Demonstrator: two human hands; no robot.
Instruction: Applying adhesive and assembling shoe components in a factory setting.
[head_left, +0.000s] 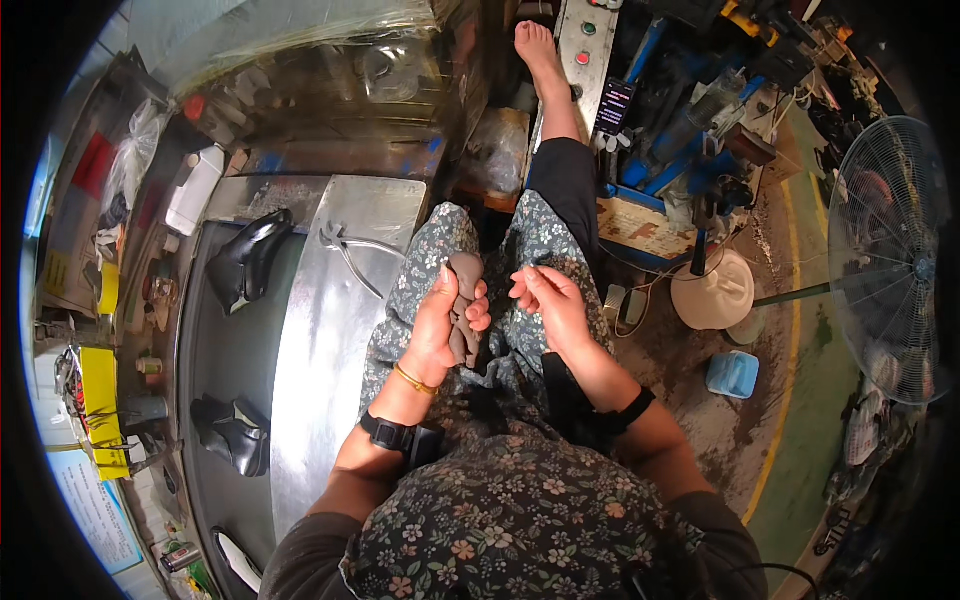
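Above my lap, my left hand (pixel 440 325) is closed around a lumpy grey-brown piece that looks like putty or clay (pixel 465 285); its ends stick out above and below my fingers. My right hand (pixel 555 305) is just to the right, apart from the lump. Its fingers curl in with thumb and forefinger together; whatever they may pinch is too small to make out. Left of my knees, metal pincers (pixel 340 242) with their handles spread lie on a shiny metal plate (pixel 310 400). A floral apron (pixel 500 510) covers my lap.
Black shoes (pixel 248 262) (pixel 235 435) stand on a dark conveyor belt (pixel 225 350) at the left. Ahead are a panel with push buttons (pixel 583 58) and a phone (pixel 614 106). On the right are a white container (pixel 712 290), a blue block-shaped container (pixel 733 374) and a large fan (pixel 885 262).
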